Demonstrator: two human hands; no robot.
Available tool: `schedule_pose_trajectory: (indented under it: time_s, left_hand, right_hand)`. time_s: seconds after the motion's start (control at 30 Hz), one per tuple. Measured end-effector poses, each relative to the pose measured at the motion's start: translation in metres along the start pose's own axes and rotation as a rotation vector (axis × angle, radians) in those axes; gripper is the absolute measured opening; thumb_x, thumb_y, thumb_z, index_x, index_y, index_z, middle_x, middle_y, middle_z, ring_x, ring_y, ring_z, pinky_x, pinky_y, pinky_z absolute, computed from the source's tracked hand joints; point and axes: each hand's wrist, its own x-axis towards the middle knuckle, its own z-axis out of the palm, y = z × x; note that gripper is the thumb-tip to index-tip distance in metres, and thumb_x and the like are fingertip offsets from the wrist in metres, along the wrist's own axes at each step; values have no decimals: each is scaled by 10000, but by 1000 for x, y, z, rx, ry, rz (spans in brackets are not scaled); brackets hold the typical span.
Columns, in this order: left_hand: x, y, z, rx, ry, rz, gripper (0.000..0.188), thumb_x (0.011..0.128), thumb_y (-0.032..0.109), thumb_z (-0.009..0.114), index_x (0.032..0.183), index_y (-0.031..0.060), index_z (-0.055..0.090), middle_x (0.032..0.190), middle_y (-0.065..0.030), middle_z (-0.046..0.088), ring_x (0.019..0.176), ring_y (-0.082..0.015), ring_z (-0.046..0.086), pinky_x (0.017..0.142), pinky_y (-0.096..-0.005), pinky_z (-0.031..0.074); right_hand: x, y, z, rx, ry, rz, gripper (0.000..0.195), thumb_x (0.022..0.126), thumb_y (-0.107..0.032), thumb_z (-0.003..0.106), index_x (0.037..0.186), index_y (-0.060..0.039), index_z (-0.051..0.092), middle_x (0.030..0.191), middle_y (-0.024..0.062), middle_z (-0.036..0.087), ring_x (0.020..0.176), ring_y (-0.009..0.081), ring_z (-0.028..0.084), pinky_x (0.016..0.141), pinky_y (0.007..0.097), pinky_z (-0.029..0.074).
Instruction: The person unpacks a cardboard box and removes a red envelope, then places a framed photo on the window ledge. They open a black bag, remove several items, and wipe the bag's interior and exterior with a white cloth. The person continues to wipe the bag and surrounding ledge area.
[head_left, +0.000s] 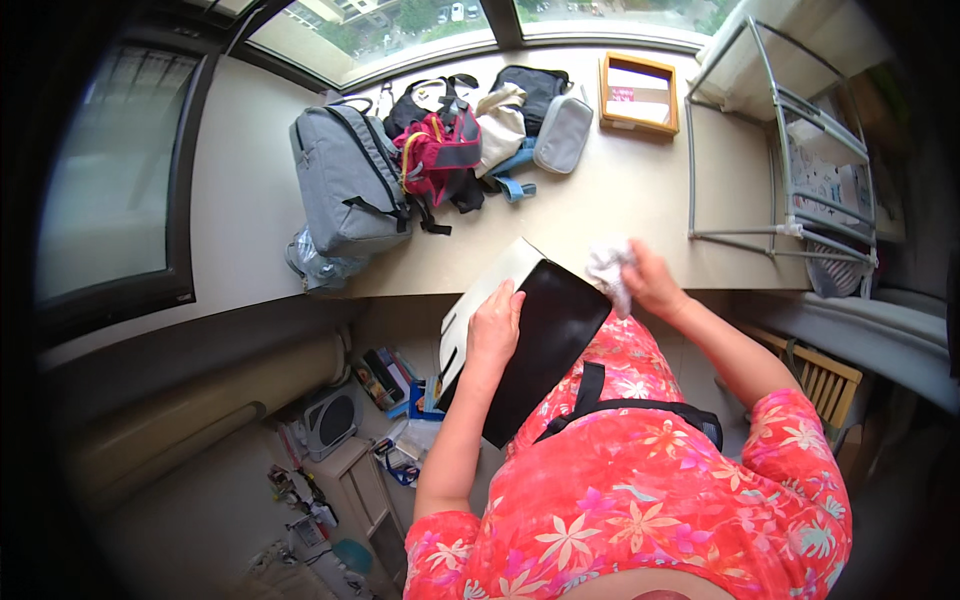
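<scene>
My left hand (495, 324) grips a box-like object (551, 337) with a black face and a white slotted side, tilted between my body and the windowsill counter. Its fingers lie over the edge between the white side and the black face; the thumb is hard to make out. My right hand (651, 281) holds a crumpled whitish cloth (611, 266) just beyond the upper right corner of the black face. Whether the cloth touches that corner is not plain.
On the counter (585, 214) stand a grey backpack (349, 180), a red bag (439, 154), a grey pouch (564, 133), a wood-framed box (639, 94) and a metal tube rack (780, 150). Below left are a speaker (332, 421) and a cabinet (360, 480); a wooden slatted chair (825, 379) is at right.
</scene>
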Motion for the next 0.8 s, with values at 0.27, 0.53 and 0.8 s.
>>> schedule_pose_trajectory:
  time_s: [0.27, 0.53, 0.8]
  left_hand:
    - [13, 11, 2, -14, -42, 31, 269, 922, 189, 503, 1082, -13, 580, 957, -207, 636, 834, -365, 624, 717, -417, 509]
    - [11, -1, -2, 16, 27, -42, 248, 936, 197, 480, 1007, 2, 615, 910, -186, 652, 785, -357, 634, 669, -410, 524]
    - [2, -35, -13, 31, -129, 244, 304, 903, 270, 539, 1082, 36, 613, 1057, -94, 651, 995, -291, 622, 784, -356, 522]
  right_hand:
    - [19, -51, 59, -336, 145, -254, 311, 780, -135, 613, 1028, -8, 474, 963, 164, 513, 914, 328, 524, 810, 396, 437]
    - [1, -40, 39, -505, 0, -289, 282, 717, -140, 690, 895, -18, 509, 865, 138, 511, 779, 310, 551, 654, 374, 476]
    - [-46, 19, -20, -121, -268, -64, 175, 782, -100, 608, 920, -16, 542, 836, 119, 517, 791, 290, 566, 692, 344, 479]
